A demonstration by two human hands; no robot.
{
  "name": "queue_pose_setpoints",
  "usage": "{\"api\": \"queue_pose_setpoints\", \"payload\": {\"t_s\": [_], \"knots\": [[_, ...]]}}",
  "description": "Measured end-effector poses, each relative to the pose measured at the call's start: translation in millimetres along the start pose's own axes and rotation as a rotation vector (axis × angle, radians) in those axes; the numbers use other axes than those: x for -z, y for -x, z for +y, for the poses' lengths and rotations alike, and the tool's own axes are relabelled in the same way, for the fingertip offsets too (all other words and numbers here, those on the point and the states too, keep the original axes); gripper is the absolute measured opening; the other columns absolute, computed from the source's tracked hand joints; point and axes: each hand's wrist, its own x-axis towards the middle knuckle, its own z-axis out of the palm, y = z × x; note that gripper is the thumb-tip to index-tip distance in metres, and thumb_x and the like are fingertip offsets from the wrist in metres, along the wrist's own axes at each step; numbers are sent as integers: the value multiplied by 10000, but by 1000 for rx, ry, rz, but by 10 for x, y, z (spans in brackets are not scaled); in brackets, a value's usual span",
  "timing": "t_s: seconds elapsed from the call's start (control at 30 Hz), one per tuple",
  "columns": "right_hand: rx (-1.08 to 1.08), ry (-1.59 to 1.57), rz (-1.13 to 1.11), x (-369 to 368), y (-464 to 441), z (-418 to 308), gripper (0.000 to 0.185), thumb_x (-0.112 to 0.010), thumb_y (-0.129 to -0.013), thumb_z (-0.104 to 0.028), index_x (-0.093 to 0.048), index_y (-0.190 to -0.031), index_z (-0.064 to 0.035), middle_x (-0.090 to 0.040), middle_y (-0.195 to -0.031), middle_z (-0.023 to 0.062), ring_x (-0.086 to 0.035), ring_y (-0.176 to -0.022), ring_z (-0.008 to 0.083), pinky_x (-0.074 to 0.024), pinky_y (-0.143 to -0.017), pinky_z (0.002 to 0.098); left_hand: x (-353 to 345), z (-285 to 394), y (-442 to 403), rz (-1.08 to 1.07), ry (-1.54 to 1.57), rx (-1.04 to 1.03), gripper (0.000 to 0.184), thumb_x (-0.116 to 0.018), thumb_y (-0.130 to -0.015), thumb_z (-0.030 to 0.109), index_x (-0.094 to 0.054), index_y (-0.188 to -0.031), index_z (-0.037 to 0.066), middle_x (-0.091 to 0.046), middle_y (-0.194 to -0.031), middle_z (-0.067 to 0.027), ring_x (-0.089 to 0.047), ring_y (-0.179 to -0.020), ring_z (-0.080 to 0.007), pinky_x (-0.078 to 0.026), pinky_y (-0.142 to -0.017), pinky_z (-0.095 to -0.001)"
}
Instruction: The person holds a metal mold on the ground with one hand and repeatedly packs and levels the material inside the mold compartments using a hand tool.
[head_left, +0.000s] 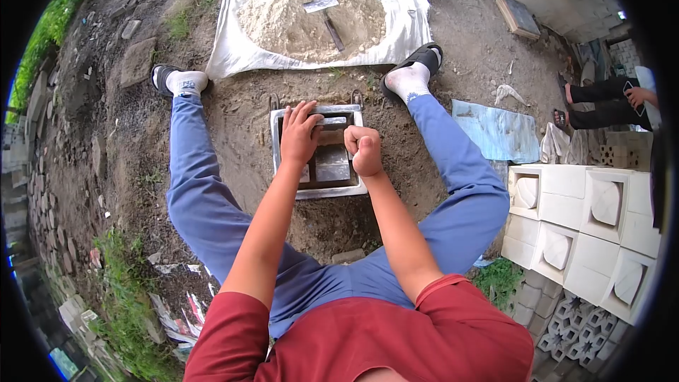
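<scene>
A square metal mould (328, 193) with a pale rim and inner metal blocks sits on the soil between my legs. My left hand (300, 134) rests over its upper left part, fingers stretched out. Over the right side, my right hand (363, 151) is closed in a fist at the end of a short brown wooden piece (330, 136), which lies across the mould between both hands. The hands hide part of the mould's inside.
Beyond my feet, a trowel (332, 33) lies on a heap of pale sandy material (276, 18) on a white sack (233, 49). Pale hollow blocks (562, 213) stand at right, near a blue sheet (495, 129) and another person's legs (608, 105).
</scene>
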Motion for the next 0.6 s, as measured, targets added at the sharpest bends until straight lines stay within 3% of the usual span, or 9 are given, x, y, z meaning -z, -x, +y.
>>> {"api": "queue_pose_setpoints", "payload": {"t_s": [0.2, 0.27, 0.43, 0.57, 0.6], "knots": [[-37, -17, 33, -2, -21, -45, 822, -320, -990, -800, -307, -609, -71, -323, -562, 5, -314, -508, 128, -208, -503, 330, 8, -12, 0, 14, -4, -15, 224, -731, -909, 172, -732, -1133, 157, -588, -1489, -29, -465, -1459, -288, -280, -1261, -519], [-34, -238, 86, 92, -60, -66, 792, -336, -1024, -735, -336, -605, -62, -340, -575, 2, -328, -514, 115, -217, -498, 313, 14, -21, -6, 21, 4, -12, 225, -743, -875, 148, -728, -1100, 151, -595, -1462, -26, -477, -1442, -288, -283, -1260, -533], [-31, -314, 48, 196, -359, -667, 798, -321, -1018, -764, -330, -621, -72, -349, -586, -7, -320, -528, 106, -212, -507, 308, -14, -17, 5, 31, 12, -14, 216, -739, -878, 142, -730, -1093, 160, -595, -1461, -19, -472, -1446, -278, -288, -1260, -523], [-68, -66, -4, 64, -201, -123, 796, -350, -1019, -758, -323, -623, -68, -340, -584, -5, -333, -523, 115, -228, -501, 312, -3, -25, -4, 32, 8, -8, 219, -745, -872, 147, -730, -1090, 161, -594, -1462, -13, -474, -1445, -276, -290, -1260, -518], [-29, -155, -35, 39, -60, 228, 793, -351, -1024, -744, -321, -620, -63, -335, -580, 1, -341, -518, 121, -235, -497, 316, -4, -16, -7, 33, 13, -16, 221, -745, -871, 148, -730, -1091, 161, -594, -1462, -14, -474, -1445, -276, -290, -1260, -520]]}}
